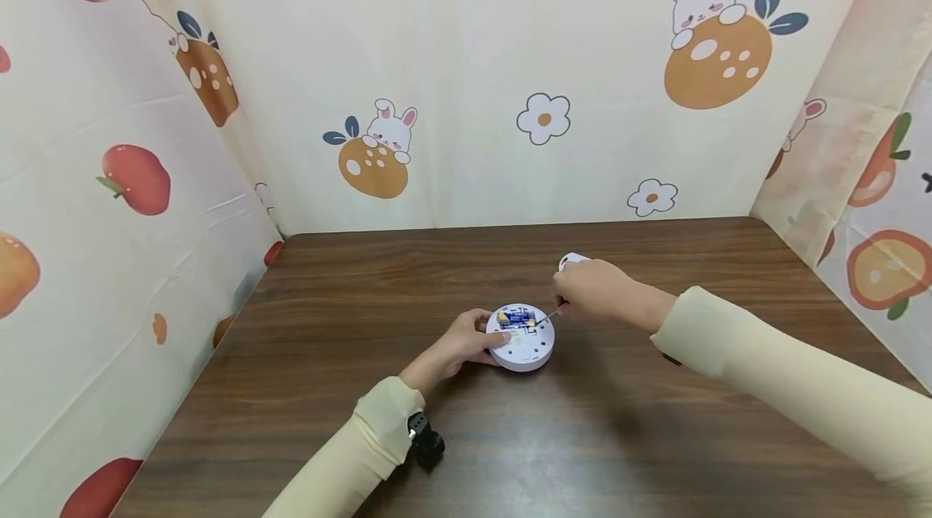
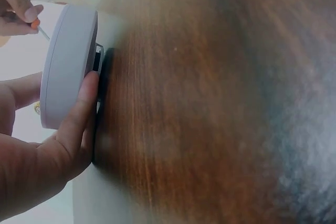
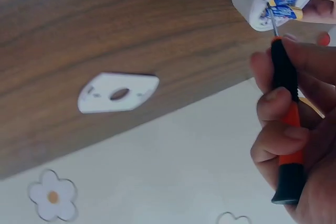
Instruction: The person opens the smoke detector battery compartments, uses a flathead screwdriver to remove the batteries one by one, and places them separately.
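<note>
My left hand [image 1: 466, 337] grips a round white battery-powered device [image 1: 526, 352], thumb on its top face and fingers around the side and underneath. Blue-and-yellow batteries [image 3: 283, 11] lie in its face. In the left wrist view, a small metal loop [image 2: 100, 51] shows at the underside, close over the table. My right hand [image 1: 593, 289] holds a screwdriver [image 3: 286, 66] with a black and orange handle, fingers curled round it. The screwdriver's thin shaft slants down to the device's face beside the batteries.
A white cover plate [image 3: 118, 93] with an oval hole lies on the brown wood table [image 1: 349, 299], beyond my right hand. A printed fabric backdrop [image 1: 466, 57] stands along the table's back and sides. A black wrist camera [image 1: 425, 441] sits at my left sleeve.
</note>
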A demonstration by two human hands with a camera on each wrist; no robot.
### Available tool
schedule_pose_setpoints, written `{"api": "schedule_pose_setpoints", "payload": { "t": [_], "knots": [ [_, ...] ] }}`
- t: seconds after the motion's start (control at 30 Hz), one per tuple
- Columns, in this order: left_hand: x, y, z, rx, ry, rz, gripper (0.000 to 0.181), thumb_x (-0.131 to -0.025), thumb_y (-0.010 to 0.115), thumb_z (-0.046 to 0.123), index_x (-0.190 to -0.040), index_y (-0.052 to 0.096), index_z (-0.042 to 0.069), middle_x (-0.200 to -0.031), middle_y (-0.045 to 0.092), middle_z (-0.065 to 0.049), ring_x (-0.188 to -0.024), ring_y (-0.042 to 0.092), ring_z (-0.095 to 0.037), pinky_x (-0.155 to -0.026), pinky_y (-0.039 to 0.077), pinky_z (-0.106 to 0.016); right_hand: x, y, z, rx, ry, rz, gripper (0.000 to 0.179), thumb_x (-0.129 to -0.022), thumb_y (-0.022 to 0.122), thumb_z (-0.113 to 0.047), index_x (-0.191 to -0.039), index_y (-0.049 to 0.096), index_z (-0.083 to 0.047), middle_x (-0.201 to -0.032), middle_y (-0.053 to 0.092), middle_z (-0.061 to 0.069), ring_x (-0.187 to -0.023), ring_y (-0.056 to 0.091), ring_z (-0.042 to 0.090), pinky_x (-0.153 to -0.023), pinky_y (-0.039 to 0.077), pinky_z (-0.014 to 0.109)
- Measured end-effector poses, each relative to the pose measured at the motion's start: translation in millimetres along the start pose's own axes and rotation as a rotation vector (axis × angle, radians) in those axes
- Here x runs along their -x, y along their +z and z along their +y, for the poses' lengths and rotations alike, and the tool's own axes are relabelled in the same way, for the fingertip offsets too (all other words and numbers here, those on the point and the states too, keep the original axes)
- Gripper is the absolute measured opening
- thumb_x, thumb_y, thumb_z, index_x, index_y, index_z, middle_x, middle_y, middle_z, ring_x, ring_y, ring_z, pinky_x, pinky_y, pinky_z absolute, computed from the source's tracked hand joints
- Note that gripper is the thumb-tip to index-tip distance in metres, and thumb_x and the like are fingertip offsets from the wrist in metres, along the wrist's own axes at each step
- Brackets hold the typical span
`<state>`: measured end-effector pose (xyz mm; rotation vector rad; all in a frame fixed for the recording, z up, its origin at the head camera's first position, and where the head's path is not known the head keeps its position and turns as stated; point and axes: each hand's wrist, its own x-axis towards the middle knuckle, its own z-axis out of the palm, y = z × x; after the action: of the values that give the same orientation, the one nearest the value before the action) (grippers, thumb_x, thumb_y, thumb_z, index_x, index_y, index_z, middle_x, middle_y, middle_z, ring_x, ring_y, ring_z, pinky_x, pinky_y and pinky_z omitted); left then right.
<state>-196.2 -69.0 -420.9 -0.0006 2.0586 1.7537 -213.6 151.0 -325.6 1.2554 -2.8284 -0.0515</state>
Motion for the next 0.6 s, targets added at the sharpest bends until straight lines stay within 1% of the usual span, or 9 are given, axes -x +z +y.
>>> {"api": "schedule_pose_setpoints", "payload": {
  "t": [0.07, 0.17, 0.27, 0.37, 0.43, 0.6],
  "knots": [
    [-0.4, 0.3, -0.1, 0.002, 0.002, 0.004, 0.045, -0.087, 0.067, 0.001, -0.126, 0.046, -0.011, -0.099, 0.057, -0.016, -0.075, 0.061, -0.019, -0.066, 0.059, -0.037, 3.0, 3.6, 2.8, -0.04, -0.001, 0.015, 0.014, -0.078, 0.076, -0.009, -0.068, 0.068, -0.016, -0.064, 0.06, -0.008, -0.057, 0.051, 0.008, -0.052, 0.05, 0.028],
    [-1.1, 0.2, 0.1, 0.013, 0.007, 0.009, 0.045, -0.086, 0.068, 0.001, -0.125, 0.048, -0.01, -0.099, 0.058, -0.016, -0.074, 0.061, -0.019, -0.066, 0.059, -0.038, 9.1, 12.3, 8.1, -0.096, -0.007, 0.066, 0.019, -0.078, 0.074, -0.006, -0.066, 0.066, -0.019, -0.059, 0.054, -0.013, -0.054, 0.045, 0.005, -0.05, 0.045, 0.025],
    [-1.7, -0.3, 0.1, 0.032, 0.01, 0.01, 0.044, -0.085, 0.069, -0.001, -0.124, 0.049, -0.011, -0.099, 0.059, -0.017, -0.073, 0.062, -0.019, -0.065, 0.059, -0.038, 16.1, 23.6, 13.7, -0.145, -0.02, 0.128, 0.017, -0.078, 0.072, -0.006, -0.069, 0.067, -0.019, -0.06, 0.053, -0.016, -0.054, 0.043, 0.003, -0.049, 0.043, 0.025],
    [-1.1, -1.1, 0.0, 0.038, 0.01, 0.008, 0.044, -0.085, 0.069, -0.002, -0.123, 0.049, -0.011, -0.098, 0.059, -0.017, -0.072, 0.062, -0.019, -0.064, 0.059, -0.038, 23.1, 36.5, 19.8, -0.198, -0.027, 0.176, 0.01, -0.08, 0.073, -0.007, -0.077, 0.072, -0.016, -0.068, 0.06, -0.016, -0.058, 0.046, -0.001, -0.052, 0.046, 0.025],
    [-0.9, -1.5, -0.2, 0.04, 0.01, 0.007, 0.044, -0.084, 0.069, -0.002, -0.123, 0.05, -0.011, -0.098, 0.059, -0.016, -0.071, 0.062, -0.018, -0.063, 0.059, -0.037, 26.9, 45.1, 23.9, -0.23, -0.041, 0.212, 0.006, -0.081, 0.073, -0.008, -0.081, 0.074, -0.014, -0.074, 0.065, -0.013, -0.061, 0.05, -0.002, -0.055, 0.049, 0.027],
    [-0.1, -2.0, 0.0, 0.04, 0.008, 0.009, 0.045, -0.084, 0.07, -0.002, -0.124, 0.05, -0.01, -0.097, 0.059, -0.015, -0.07, 0.061, -0.017, -0.061, 0.059, -0.037, 33.0, 63.5, 31.6, -0.294, -0.085, 0.312, 0.007, -0.081, 0.074, -0.008, -0.087, 0.076, -0.009, -0.083, 0.071, -0.004, -0.07, 0.061, 0.001, -0.058, 0.053, 0.028]
  ]
}}
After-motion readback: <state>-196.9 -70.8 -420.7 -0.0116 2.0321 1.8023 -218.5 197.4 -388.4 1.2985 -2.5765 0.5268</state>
